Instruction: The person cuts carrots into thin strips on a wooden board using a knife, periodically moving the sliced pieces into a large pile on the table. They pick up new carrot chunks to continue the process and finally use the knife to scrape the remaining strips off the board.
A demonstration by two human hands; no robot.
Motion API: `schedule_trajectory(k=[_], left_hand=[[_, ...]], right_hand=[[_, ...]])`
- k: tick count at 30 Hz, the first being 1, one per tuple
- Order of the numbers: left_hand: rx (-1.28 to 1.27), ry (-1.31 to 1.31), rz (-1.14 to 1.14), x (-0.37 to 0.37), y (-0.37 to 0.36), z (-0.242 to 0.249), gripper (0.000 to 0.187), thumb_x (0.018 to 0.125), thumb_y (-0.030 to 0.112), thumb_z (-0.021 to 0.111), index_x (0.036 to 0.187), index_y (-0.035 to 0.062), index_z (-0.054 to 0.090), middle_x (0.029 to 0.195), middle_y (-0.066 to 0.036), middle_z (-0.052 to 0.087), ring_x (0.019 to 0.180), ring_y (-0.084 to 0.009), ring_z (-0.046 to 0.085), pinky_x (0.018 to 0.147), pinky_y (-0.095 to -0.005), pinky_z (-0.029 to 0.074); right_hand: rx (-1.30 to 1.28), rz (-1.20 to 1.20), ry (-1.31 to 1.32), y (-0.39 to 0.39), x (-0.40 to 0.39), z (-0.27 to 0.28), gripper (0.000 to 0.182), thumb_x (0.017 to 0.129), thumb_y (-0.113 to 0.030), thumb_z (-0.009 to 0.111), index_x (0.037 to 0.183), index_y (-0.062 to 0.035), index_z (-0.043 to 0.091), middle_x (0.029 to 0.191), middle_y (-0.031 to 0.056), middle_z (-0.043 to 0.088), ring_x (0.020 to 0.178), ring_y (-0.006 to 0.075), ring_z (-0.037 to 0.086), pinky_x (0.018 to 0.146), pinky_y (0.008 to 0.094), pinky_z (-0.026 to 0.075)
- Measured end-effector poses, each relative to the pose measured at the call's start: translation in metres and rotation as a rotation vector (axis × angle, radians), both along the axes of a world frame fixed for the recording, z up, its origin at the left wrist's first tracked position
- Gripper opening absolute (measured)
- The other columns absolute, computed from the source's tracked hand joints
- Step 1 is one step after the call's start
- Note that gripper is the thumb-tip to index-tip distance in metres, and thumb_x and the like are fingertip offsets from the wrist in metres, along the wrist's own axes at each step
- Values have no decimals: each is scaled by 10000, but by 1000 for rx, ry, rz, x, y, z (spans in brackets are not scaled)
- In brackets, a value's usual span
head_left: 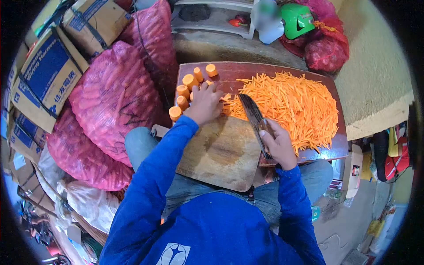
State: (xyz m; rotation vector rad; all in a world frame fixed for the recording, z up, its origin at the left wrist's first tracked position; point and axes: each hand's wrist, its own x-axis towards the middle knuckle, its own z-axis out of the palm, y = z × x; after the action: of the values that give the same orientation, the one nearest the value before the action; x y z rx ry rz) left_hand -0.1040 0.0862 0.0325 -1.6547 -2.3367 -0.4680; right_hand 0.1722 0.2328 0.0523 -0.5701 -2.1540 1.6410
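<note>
My left hand [205,104] reaches over the carrot pieces [190,81] at the left of the low red table [229,70]. Its fingers are spread and touch or hover at the pieces; whether one is gripped is hidden. My right hand [278,143] is wrapped round the handle of a wide dark knife [252,110], its blade pointing up and left beside the carrot strips. A large heap of thin orange carrot strips [291,110] covers the table's right half. The worn wooden cutting board [221,152] lies in front of me, overhanging the table's near edge.
Pink mesh sacks [117,99] of carrots stand at the left, beside strapped cardboard boxes [46,79]. Behind the table are a low ledge [238,48], a green helmet [297,20] and red mesh bags [327,53]. A wall [375,79] rises at the right.
</note>
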Motion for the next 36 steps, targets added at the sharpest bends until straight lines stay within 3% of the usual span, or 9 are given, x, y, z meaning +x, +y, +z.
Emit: schedule_trajectory(k=[3, 5, 8, 17, 25, 28, 33, 35, 36], left_hand=[[-200, 210, 50, -22, 24, -21, 377, 855, 234, 789, 1208, 110, 744, 1202, -136, 713, 1204, -355, 642, 948, -631, 401], [-303, 138, 64, -31, 33, -28, 375, 868, 252, 785, 1217, 126, 732, 1216, -146, 720, 1222, -358, 641, 986, -654, 393], [-212, 111, 43, -28, 31, -26, 296, 895, 210, 779, 1186, 156, 758, 1143, -129, 746, 1190, -351, 660, 940, -611, 398], [6, -218, -39, -12, 5, -8, 231, 895, 92, 761, 1123, 118, 785, 956, -102, 754, 1025, -346, 680, 927, -502, 397], [34, -16, -28, -12, 6, -11, 308, 845, 130, 787, 1152, 98, 774, 1211, -122, 718, 1219, -330, 617, 940, -509, 398], [-140, 71, -28, -27, 31, -20, 305, 850, 150, 769, 1153, 118, 776, 1231, -126, 729, 1238, -343, 629, 932, -554, 400], [-252, -5, -34, -37, 41, -28, 239, 853, 116, 742, 1085, 120, 798, 1085, -129, 766, 1136, -357, 685, 901, -554, 397], [-100, -157, -53, -30, 34, -22, 220, 855, 113, 737, 1067, 107, 796, 1033, -141, 765, 1103, -361, 695, 897, -530, 395], [-132, -113, -83, -32, 30, -23, 204, 859, 132, 742, 1054, 93, 785, 1021, -156, 753, 1093, -365, 691, 879, -522, 398]], right_hand=[[55, 19, -62, -3, 2, 0, 420, 1038, -123, 695, 1417, 43, 621, 1115, 167, 774, 1024, 218, 734, 932, 347, 569], [98, 20, -29, -5, 0, 2, 419, 1031, -129, 700, 1407, 40, 625, 1064, 191, 761, 968, 240, 740, 885, 362, 571], [217, 32, 51, -8, 0, -1, 404, 1010, -146, 714, 1367, 27, 638, 888, 250, 706, 775, 320, 732, 737, 420, 564], [239, 58, 54, -10, 1, 4, 417, 994, -145, 718, 1366, 19, 627, 924, 277, 712, 841, 426, 746, 758, 452, 574], [244, 63, 42, -14, -1, 1, 418, 993, -149, 716, 1366, 20, 633, 960, 287, 717, 881, 442, 748, 783, 460, 580], [271, 55, 49, -13, 1, 3, 424, 993, -156, 718, 1368, 22, 633, 969, 292, 721, 888, 445, 750, 788, 463, 581], [260, 50, 73, -10, 3, 3, 424, 993, -163, 718, 1365, 22, 635, 954, 293, 721, 873, 454, 747, 777, 468, 579], [238, 91, -27, -9, 3, 10, 437, 1010, -151, 722, 1405, 15, 635, 1006, 245, 760, 929, 330, 786, 832, 405, 588], [232, 94, -28, -10, 3, 9, 437, 1010, -151, 722, 1405, 15, 635, 1006, 245, 760, 929, 330, 786, 832, 405, 588]])
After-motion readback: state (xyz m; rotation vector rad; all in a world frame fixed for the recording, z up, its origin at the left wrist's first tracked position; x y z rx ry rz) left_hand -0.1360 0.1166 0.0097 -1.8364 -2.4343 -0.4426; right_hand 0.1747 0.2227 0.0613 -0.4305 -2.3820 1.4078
